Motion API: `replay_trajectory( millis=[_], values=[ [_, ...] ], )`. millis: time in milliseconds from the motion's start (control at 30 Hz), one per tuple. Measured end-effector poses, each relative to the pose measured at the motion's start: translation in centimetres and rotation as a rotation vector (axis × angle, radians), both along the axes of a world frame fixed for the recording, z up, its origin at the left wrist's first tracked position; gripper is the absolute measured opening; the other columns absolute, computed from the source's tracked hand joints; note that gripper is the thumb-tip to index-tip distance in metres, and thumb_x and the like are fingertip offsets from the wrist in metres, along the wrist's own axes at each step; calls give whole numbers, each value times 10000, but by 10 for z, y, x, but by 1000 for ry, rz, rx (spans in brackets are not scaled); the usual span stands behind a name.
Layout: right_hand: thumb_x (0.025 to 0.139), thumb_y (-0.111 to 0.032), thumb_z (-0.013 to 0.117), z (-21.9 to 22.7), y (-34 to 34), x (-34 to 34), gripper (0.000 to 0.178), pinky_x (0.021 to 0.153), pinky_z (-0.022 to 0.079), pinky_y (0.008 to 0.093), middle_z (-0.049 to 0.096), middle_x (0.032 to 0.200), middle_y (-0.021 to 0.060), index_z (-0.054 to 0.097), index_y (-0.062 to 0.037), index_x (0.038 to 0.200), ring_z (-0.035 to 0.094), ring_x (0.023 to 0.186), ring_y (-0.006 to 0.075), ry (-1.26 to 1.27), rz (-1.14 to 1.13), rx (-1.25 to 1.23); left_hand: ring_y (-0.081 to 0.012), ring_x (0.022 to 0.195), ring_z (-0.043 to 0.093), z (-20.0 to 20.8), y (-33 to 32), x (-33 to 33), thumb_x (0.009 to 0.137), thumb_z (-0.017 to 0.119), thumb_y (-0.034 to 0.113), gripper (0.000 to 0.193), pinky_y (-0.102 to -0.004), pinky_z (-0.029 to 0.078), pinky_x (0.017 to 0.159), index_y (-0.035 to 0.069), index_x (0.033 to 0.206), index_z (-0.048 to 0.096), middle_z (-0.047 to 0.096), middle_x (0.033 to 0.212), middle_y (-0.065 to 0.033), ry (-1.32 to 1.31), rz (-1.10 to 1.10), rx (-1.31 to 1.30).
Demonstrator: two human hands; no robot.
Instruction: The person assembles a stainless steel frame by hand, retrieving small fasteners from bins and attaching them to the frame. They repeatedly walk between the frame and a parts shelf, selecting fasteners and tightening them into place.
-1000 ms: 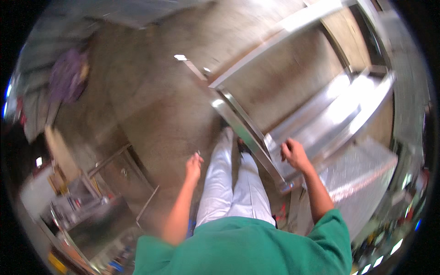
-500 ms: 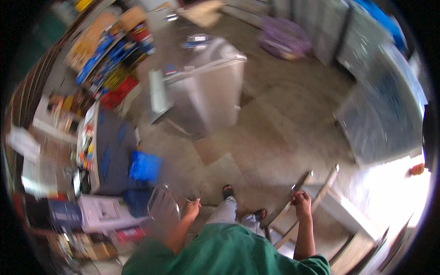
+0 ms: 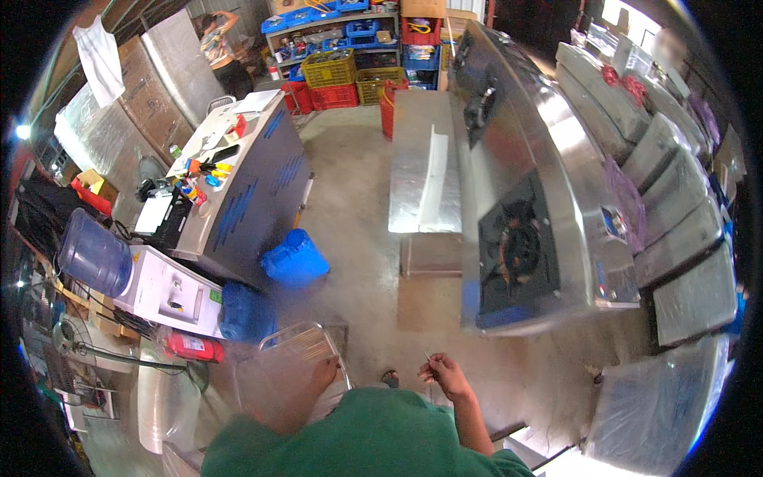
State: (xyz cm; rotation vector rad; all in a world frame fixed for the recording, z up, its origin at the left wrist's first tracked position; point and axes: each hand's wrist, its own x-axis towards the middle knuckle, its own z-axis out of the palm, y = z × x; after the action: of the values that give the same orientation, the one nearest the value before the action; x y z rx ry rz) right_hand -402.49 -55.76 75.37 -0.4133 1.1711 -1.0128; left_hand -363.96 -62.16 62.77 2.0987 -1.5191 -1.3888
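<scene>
Head view, looking down over a green shirt into a cluttered metal workshop. Right hand is raised in front of the chest, its fingers pinched together on a thin pale sliver, perhaps a wire or small stick, whose tip pokes up just above the fingertips; the grip is clenched on it. Left hand rests on the rim of a wire-framed chair or rack covered in cloudy plastic film, just in front of the person; the film and blur hide the fingers, so whether that grip is closed or loose cannot be told.

Judging by its look, the sliver is very light and thin, easy to bend or drop, best pinched near its lower end as now. The wire frame seems light and stiff, though its film may be slippery; the bare top rim is the sound place to hold.

Beyond the hands lies bare concrete floor. To the right stands a long stainless steel cooker unit with a black burner. To the left are a blue plastic container, a blue water bottle and a tool-strewn tabletop.
</scene>
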Motion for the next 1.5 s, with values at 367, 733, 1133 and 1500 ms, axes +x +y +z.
replay_trajectory(
  millis=[367,733,1133,1500],
  values=[
    [996,-201,516,57,-323,-17,192,553,428,275,453,646,0,576,-20,1015,502,581,131,175,16,-141,-294,851,658,24,-271,-25,944,500,514,527,-391,485,793,29,936,708,695,858,-162,76,280,38],
    [971,-188,511,31,-685,16,162,523,381,259,526,671,10,549,-50,894,496,575,109,123,172,-233,-144,697,561,77,-497,19,935,548,378,391,-315,440,626,19,886,692,632,765,-69,61,456,-72],
    [963,-214,591,17,-958,109,218,567,506,340,585,695,53,569,-33,845,603,625,185,72,84,133,-342,790,687,69,-942,62,921,539,401,415,-417,507,736,20,984,691,673,789,-205,72,151,-203],
    [887,-157,589,-26,-1299,106,168,577,495,355,580,728,91,562,8,872,598,623,221,252,85,104,-284,783,650,79,-1379,42,905,584,354,378,-379,482,728,-5,987,671,670,815,-162,206,239,-203]
  ],
)
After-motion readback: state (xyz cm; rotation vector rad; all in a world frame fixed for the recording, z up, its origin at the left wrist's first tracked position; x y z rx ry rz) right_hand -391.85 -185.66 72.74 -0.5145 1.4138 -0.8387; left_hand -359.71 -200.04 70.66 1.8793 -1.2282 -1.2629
